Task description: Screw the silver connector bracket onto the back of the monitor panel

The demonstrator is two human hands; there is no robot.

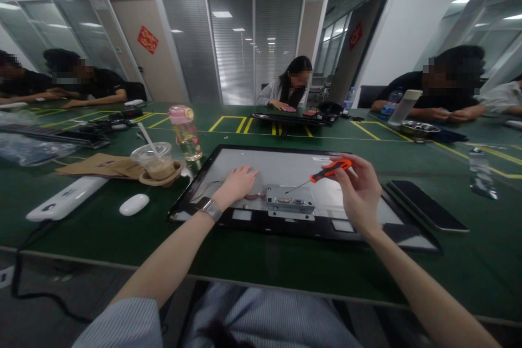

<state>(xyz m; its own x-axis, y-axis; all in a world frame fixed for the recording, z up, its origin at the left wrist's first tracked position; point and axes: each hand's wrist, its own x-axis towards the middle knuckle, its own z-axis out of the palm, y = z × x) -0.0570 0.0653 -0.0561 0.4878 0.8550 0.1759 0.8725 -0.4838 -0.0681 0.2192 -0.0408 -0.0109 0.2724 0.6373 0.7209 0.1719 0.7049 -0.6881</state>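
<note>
A flat display panel [285, 166] with a black frame lies on the green table before me, its pale back facing up. Near its front edge sits a metal box [290, 200] with connector ports, and thin wires [256, 196] run from its left side. My left hand [240, 180] rests flat on the panel left of the box, fingers stretched out and holding nothing. An orange and black screwdriver [331, 169] is gripped in my right hand [359, 190] above the panel's right half. Its shaft slants down to the left, with the tip over the box; I cannot tell if it touches.
Left of the panel are a white mouse [134, 204], a plastic cup [153, 159] in a cardboard holder, a pink-lidded bottle [186, 133] and a white power strip [67, 199]. A black phone [426, 204] lies right. Several people sit around the table's far side.
</note>
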